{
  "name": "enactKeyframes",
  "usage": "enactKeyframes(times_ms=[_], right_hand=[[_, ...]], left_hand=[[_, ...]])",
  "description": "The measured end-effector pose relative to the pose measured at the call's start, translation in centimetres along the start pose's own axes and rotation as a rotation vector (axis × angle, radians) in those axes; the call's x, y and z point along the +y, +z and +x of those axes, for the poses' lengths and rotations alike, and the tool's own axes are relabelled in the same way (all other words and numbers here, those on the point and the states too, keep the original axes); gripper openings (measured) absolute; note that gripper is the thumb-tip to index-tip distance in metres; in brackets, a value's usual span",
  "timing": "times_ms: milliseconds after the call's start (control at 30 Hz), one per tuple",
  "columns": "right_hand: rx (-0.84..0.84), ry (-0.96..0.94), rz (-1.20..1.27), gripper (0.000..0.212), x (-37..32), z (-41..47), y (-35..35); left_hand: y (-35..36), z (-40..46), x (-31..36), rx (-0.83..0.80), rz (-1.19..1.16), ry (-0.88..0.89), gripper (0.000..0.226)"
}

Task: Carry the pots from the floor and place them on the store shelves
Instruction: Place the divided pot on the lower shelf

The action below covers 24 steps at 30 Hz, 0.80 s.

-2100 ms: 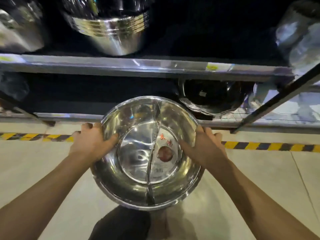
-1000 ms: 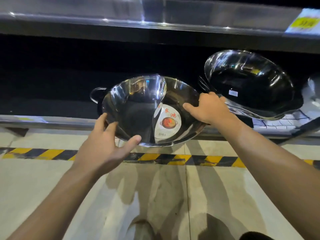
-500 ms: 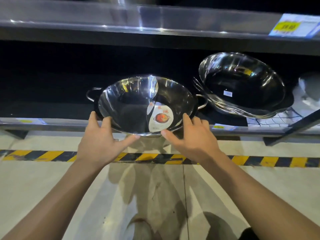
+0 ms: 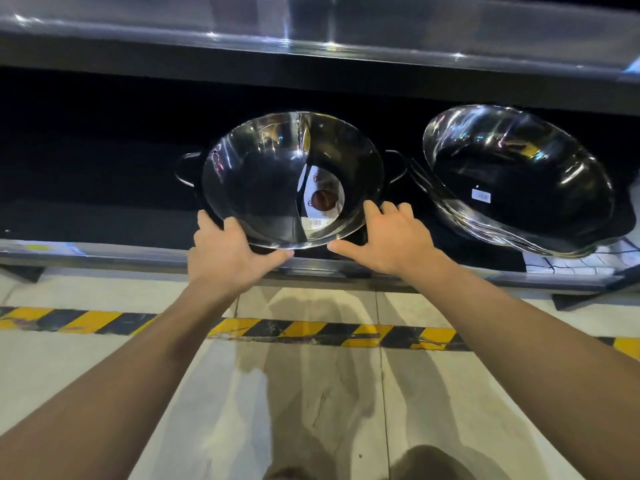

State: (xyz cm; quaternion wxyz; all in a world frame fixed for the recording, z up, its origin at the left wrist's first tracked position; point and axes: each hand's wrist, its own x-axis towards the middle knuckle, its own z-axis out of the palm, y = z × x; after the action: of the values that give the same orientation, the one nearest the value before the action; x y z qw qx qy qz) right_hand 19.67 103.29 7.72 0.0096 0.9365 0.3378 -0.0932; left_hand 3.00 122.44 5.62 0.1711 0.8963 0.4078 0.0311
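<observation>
A shiny steel divided pot (image 4: 273, 181) with two side loop handles and a paper label inside rests tilted on the low shelf (image 4: 104, 252), its mouth facing me. My left hand (image 4: 225, 254) grips the pot's near rim at the lower left, thumb along the edge. My right hand (image 4: 391, 237) holds the near rim at the lower right, fingers reaching behind it. Both forearms stretch in from the bottom corners.
A stack of similar steel pots (image 4: 519, 178) leans on the same shelf to the right, close to the pot's right handle. Another shelf edge (image 4: 311, 29) runs overhead. Yellow-black hazard tape (image 4: 311, 334) crosses the pale tiled floor below.
The pot has gone from being carried over the floor onto the low shelf and slid further back. Both hands shifted along its near rim.
</observation>
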Motion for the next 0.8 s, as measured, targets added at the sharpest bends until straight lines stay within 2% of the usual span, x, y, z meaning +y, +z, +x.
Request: enactKeyframes(times_ms=[233,400,567,633,800], right_hand=[[-0.058,0.044,0.047,0.104,-0.8,-0.1,0.2],[-0.061,-0.045,0.074,0.062,-1.3,-2.0,-3.9],[-0.100,-0.117,0.073,0.050,-0.3,-6.9,-11.7],[-0.125,-0.130,0.058,0.048,0.1,-9.3,-15.6],[-0.123,-0.140,0.066,0.057,0.4,-16.3,-27.3]], left_hand=[[-1.5,0.8,1.6,-0.192,0.111,-0.018,0.098],[-6.7,-0.3,3.5,-0.224,0.161,0.081,0.078],[-14.8,-4.3,6.7,-0.315,0.194,0.147,0.061],[-18.7,-6.5,8.3,-0.345,0.210,0.154,0.060],[-30.4,-11.7,13.3,-0.372,0.224,0.170,0.067]])
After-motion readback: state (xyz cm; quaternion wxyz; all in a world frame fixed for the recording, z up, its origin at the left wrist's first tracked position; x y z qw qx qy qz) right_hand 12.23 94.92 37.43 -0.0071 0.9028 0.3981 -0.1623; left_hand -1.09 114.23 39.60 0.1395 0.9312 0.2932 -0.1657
